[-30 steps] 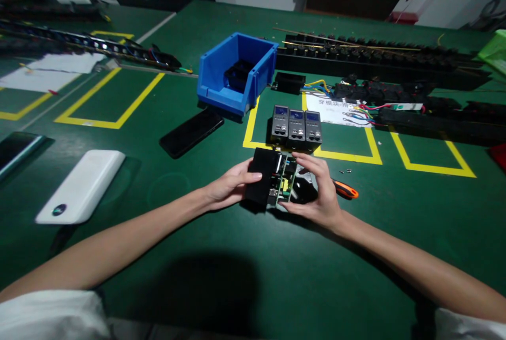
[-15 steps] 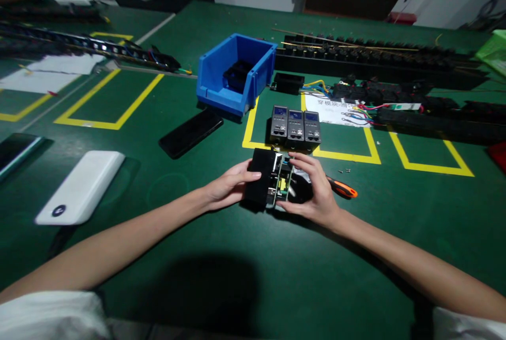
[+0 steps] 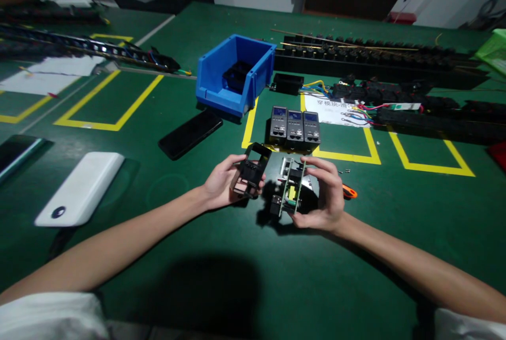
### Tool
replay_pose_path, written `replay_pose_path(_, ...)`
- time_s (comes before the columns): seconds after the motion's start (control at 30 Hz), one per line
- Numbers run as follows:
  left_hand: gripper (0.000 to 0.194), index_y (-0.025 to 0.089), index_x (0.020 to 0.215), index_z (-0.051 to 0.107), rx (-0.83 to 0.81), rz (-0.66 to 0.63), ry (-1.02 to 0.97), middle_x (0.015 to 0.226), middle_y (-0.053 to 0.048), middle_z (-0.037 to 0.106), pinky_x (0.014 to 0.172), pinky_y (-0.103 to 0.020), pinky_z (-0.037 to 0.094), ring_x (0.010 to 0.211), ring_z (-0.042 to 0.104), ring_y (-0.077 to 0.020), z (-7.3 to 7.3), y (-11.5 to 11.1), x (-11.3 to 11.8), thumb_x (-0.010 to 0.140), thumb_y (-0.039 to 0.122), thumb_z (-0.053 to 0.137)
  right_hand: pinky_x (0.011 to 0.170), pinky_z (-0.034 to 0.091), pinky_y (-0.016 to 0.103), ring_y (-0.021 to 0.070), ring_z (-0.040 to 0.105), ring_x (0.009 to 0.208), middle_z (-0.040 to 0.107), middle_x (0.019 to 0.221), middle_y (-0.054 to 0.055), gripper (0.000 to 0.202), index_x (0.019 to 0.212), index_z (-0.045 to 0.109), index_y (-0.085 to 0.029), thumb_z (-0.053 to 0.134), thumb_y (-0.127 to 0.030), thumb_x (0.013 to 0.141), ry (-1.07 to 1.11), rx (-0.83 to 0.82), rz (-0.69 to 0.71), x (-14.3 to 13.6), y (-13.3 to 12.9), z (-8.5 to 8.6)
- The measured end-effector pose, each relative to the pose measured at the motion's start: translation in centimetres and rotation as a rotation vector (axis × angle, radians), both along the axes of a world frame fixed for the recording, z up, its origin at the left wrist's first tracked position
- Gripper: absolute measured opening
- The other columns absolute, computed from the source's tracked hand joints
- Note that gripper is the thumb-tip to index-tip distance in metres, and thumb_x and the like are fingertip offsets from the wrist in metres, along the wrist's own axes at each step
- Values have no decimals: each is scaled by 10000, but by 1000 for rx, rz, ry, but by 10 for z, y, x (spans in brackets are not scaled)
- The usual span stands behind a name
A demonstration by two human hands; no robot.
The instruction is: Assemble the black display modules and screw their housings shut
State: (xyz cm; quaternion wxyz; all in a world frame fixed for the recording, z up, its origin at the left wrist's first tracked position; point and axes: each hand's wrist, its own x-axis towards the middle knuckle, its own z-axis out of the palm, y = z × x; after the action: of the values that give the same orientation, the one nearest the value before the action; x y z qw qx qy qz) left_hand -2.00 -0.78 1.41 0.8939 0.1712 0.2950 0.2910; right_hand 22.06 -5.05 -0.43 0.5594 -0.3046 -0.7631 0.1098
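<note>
My left hand [image 3: 223, 182] is closed around a black plastic housing [image 3: 252, 171], its open end tilted up so that the hollow inside shows. Between the fingers and thumb of my right hand [image 3: 326, 192] is a circuit board assembly [image 3: 291, 187] with green boards and a yellow component. A gap of bare table separates the housing from the boards. Just beyond them stand three dark modules [image 3: 294, 126] with small screens, side by side. An orange and black tool handle [image 3: 349, 191] pokes out behind my right hand; the rest of it is hidden.
A blue bin [image 3: 225, 98] holding black parts is beyond my left hand, with a black phone [image 3: 190, 133] in front. A white power bank [image 3: 81, 187] lies at left. Small screws [image 3: 344, 171] lie at right. Long black wired strips [image 3: 395, 92] occupy the far right.
The housing has come off the circuit boards. My left hand has tilted it and drawn it slightly left, while my right hand has moved a little right with the boards.
</note>
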Motion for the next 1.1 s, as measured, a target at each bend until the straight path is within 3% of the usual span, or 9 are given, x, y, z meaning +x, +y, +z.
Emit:
replay_pose_path(0.7, 321, 101, 982, 639, 8, -34, 33, 884, -149, 718, 737, -341, 557, 750, 692, -216, -1, -1, -1, 890, 356, 468, 846, 506, 530, 329, 592, 1073, 574, 1242, 116, 873, 1323, 450, -276, 842, -474, 567, -81, 49, 3, 0, 1, 4)
replay_pose_path(0.93, 470, 68, 1237, 588, 20, -70, -49, 942, -158, 726, 750, -334, 555, 766, 691, -207, -3, 0, -1, 910, 369, 437, 845, 497, 539, 337, 595, 1072, 579, 1251, 114, 868, 1323, 444, -295, 835, -513, 580, -83, 37, -3, 1, 0, 3)
replay_pose_path(1.1, 484, 56, 1251, 577, 11, -73, -47, 941, -161, 730, 738, -331, 553, 762, 700, -214, -4, 1, -1, 905, 367, 441, 841, 501, 534, 335, 597, 1073, 579, 1251, 113, 867, 1321, 441, -297, 832, -527, 581, -95, 35, -1, 2, 0, 3)
